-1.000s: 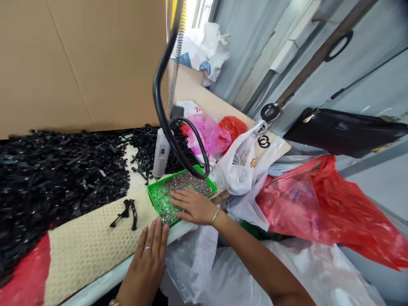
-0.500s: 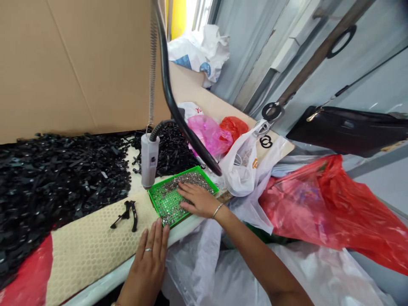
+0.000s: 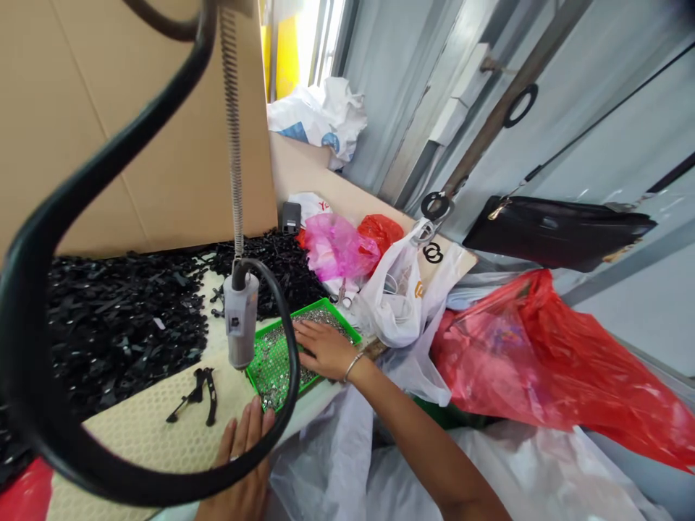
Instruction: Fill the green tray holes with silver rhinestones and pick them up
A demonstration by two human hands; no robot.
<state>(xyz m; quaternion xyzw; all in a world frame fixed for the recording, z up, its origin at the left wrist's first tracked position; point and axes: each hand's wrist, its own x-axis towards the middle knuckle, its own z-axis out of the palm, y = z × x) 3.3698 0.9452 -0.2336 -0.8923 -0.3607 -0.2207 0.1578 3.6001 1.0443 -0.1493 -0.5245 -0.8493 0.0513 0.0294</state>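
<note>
My right hand [image 3: 326, 350] lies with fingers stretched over a green tray [image 3: 347, 325], touching the small metal pieces [image 3: 320, 316] spread in it. Those pieces are too small to name. At the tray's near left corner rests my left hand [image 3: 247, 452], flat with its fingers extended; a black cord [image 3: 179, 486] crosses in front of it. A grey electric screwdriver [image 3: 242, 325] hangs from a coil spring [image 3: 232, 137], just left of the tray. A few slim black parts [image 3: 211, 401] lie on the cream honeycomb-patterned mat [image 3: 124, 434], left of my left hand.
Large heaps of black parts [image 3: 124, 318] cover the table's back and left. Right of the tray sit a white plastic bag [image 3: 399, 311], a pink bag [image 3: 339, 246] and a big red bag [image 3: 504, 347]. A black handbag [image 3: 559, 228] hangs at the right wall.
The black cord has swung left into a wide loop across the front, and the screwdriver has turned. My view has shifted slightly. Both hands stay at the tray.
</note>
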